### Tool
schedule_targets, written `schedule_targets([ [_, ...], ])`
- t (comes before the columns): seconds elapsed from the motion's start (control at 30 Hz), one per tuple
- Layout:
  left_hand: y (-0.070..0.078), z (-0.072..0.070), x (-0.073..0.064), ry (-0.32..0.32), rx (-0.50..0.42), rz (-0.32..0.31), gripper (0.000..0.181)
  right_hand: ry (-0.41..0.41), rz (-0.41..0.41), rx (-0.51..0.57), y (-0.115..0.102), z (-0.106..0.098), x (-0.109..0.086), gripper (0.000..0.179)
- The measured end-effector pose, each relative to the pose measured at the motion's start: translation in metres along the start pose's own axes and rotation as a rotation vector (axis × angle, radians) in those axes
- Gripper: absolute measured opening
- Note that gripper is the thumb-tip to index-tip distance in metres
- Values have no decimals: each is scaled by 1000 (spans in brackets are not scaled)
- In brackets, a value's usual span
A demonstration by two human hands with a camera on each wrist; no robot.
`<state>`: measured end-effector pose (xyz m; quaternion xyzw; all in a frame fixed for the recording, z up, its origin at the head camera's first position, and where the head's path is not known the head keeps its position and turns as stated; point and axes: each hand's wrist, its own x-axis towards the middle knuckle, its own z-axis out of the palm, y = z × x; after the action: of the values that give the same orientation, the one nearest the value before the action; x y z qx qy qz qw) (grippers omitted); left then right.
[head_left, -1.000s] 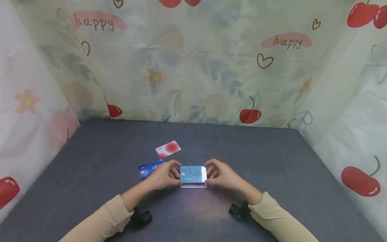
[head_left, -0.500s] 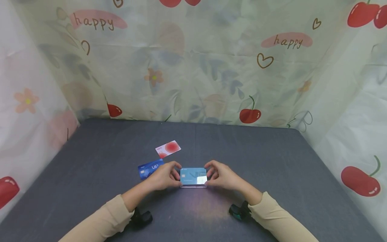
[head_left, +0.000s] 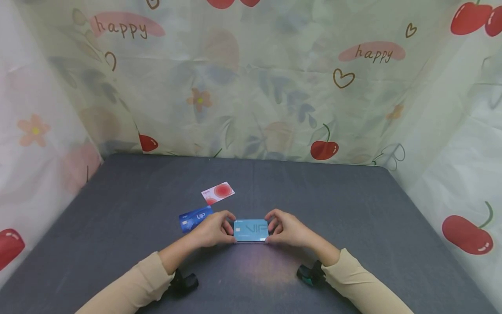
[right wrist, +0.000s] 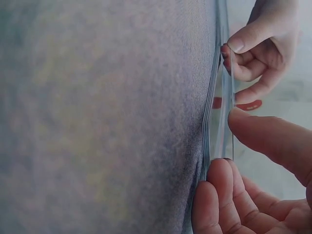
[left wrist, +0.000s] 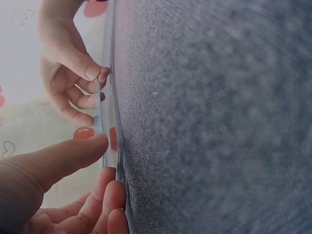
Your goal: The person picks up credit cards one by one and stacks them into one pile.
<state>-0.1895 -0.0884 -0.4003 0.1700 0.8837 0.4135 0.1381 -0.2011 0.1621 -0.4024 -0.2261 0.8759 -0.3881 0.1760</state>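
Note:
A light blue VIP card (head_left: pixel 251 230) is held level by its two short ends. My left hand (head_left: pixel 215 227) pinches the left end, thumb on the near corner and fingers on the far one. At the opposite end, my right hand (head_left: pixel 288 228) pinches it the same way. Both wrist views show the thin edge of the card (right wrist: pixel 233 139) a small gap above a stack of cards (right wrist: pixel 210 117) lying on the table. From the head view the light blue card hides nearly all of that stack. Some lower fingers touch the stack's ends.
A dark blue VIP card (head_left: pixel 195 218) lies just left of my left hand, partly covered by it. Farther back is a white card with red circles (head_left: pixel 218 193). The dark grey table (head_left: pixel 333 196) ends at a patterned curtain (head_left: pixel 251 87).
The light blue card has come down and slightly toward me, closer over the stack, so less of the stack shows at its near edge. Both hands have sunk a little with it.

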Motion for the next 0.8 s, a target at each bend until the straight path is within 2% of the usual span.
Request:
schedule_targets([
  [0.23,0,1,1,-2,13,-17,51,-9,-12,-12,1,0,0,50],
  [0.47,-1,2,0,-6,22,-1,51,-10,-21,-26,1,1,0,50],
  [0.67,0,3,1,-2,33,-23,50,-16,-7,-31,-1,1,-1,49],
  [0.8,0,3,1,4,43,8,50,-11,-7,-46,-3,1,-1,50],
])
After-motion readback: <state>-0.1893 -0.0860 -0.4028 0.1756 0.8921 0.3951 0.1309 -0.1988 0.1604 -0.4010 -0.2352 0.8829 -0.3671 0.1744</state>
